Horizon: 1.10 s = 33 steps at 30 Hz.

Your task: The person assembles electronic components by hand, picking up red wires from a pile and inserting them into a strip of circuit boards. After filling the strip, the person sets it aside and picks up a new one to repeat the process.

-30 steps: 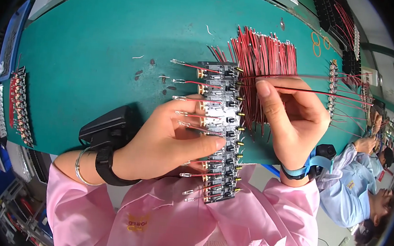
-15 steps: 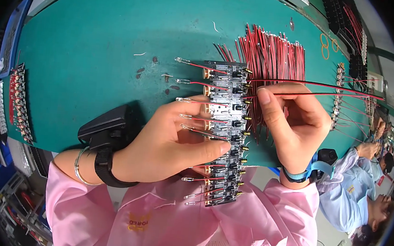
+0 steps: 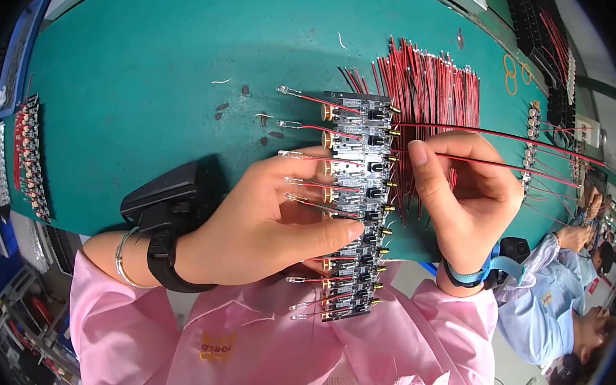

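Observation:
My left hand (image 3: 265,225) grips a long strip of joined circuit boards (image 3: 351,147), thumb on the face and fingers behind. The strip stands nearly upright in the view. Small clear LEDs (image 3: 289,125) on red-sleeved leads stick out along its left edge, beside brass-coloured round parts. Small brass-coloured pins line the right edge. My right hand (image 3: 470,205) pinches a thin red-and-black wire (image 3: 534,168) between thumb and forefinger, close to the second board from the top. Another red-and-black wire (image 3: 501,134) runs off the top board to the right, above that hand.
A thick pile of red and black wires (image 3: 432,83) lies behind the strip on the green bench mat (image 3: 159,58). More populated board strips (image 3: 32,160) rest at the left and right (image 3: 531,138). Rubber bands (image 3: 510,74) lie far right. A co-worker (image 3: 544,312) sits at the right.
The upper end of the strip has shifted slightly right. My right hand has moved a little right, and the free end of its pinched wire now hangs lower.

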### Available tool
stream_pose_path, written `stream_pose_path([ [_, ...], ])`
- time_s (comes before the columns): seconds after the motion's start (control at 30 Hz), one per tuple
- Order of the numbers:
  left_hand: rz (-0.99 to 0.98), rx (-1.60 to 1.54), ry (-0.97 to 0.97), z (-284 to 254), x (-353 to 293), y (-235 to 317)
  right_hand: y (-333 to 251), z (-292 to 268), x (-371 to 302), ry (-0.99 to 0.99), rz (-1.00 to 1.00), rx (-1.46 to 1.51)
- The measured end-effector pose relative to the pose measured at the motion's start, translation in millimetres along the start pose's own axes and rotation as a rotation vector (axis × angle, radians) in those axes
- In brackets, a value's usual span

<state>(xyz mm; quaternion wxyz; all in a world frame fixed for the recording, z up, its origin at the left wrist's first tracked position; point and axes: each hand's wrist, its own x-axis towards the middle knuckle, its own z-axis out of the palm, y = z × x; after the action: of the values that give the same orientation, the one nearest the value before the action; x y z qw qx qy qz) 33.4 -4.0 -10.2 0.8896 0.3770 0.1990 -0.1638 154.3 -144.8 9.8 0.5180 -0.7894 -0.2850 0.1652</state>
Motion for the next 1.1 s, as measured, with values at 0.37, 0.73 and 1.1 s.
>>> stream_pose_path([
  [0.37,0.051,0.021,0.002,-1.1,0.9,-3.9,2.4,2.1,-0.5,0.034,-0.111,-0.109],
  [0.73,0.082,-0.014,0.005,-0.9,1.7,-6.5,4.9,1.9,-0.2,0.031,-0.283,-0.226],
  [1.1,0.082,0.019,-0.004,-2.0,1.8,-5.5,3.8,6.6,1.3,0.043,-0.365,-0.306],
])
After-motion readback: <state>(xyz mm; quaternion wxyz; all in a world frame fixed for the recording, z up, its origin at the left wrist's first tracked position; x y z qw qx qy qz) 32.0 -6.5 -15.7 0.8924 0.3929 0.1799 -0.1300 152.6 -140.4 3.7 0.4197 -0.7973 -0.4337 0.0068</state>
